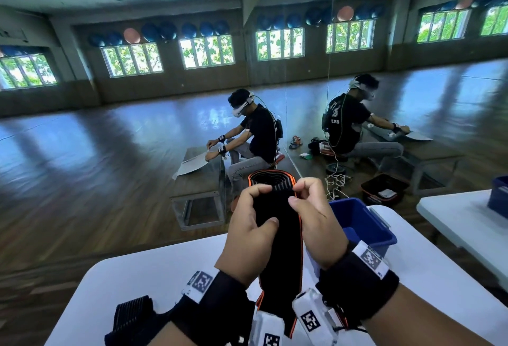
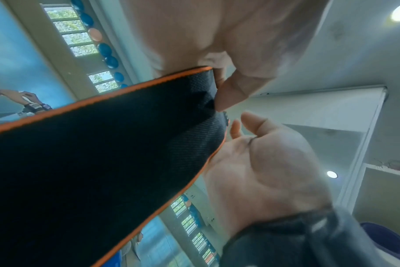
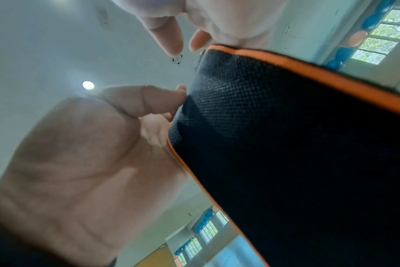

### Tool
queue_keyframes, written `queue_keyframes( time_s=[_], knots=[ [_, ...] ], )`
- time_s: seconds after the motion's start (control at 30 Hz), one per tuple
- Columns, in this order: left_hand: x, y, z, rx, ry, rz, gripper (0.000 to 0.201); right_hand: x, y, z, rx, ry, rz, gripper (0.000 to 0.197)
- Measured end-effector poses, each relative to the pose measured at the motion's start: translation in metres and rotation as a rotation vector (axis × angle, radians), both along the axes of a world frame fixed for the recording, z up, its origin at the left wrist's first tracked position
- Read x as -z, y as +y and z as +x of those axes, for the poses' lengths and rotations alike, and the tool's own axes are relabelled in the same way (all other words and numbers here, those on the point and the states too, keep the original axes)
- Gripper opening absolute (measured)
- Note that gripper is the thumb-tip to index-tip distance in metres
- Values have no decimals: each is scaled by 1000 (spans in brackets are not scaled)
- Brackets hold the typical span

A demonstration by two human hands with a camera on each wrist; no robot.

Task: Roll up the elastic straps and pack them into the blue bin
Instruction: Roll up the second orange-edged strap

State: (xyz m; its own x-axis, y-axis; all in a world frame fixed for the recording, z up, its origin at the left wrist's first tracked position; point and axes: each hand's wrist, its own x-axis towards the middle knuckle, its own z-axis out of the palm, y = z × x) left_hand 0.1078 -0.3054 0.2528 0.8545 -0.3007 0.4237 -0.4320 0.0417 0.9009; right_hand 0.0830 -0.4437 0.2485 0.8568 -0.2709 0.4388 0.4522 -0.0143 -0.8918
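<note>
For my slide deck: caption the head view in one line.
Both hands, left and right, roll a black, orange-edged elastic strap above a white table, blue bin waiting alongside.

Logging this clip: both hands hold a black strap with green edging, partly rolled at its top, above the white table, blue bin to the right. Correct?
Not quite: the edging is orange, not green, as the head view shows. Otherwise yes: the left hand and right hand hold the black strap, rolled at its top, above the white table, with the blue bin to the right.
</note>
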Motion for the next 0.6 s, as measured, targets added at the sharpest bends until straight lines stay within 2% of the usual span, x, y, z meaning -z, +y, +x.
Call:
queue_keyframes(
  time_s=[0.17, 0.33, 0.47, 0.6],
  knots=[
    [7, -7, 9, 43, 85, 16, 54, 33, -8, -17, -45, 84, -314, 31],
    [25, -11, 34, 9, 185, 0, 52, 96, -8, -46, -87, 334, -498, 28],
    [52, -15, 53, 6, 285, -1, 53, 154, -3, -71, -114, 532, -510, 42],
    [96, -17, 67, -66, 329, 143, 52, 196, -6, -92, -134, 654, -471, 52]
  ],
)
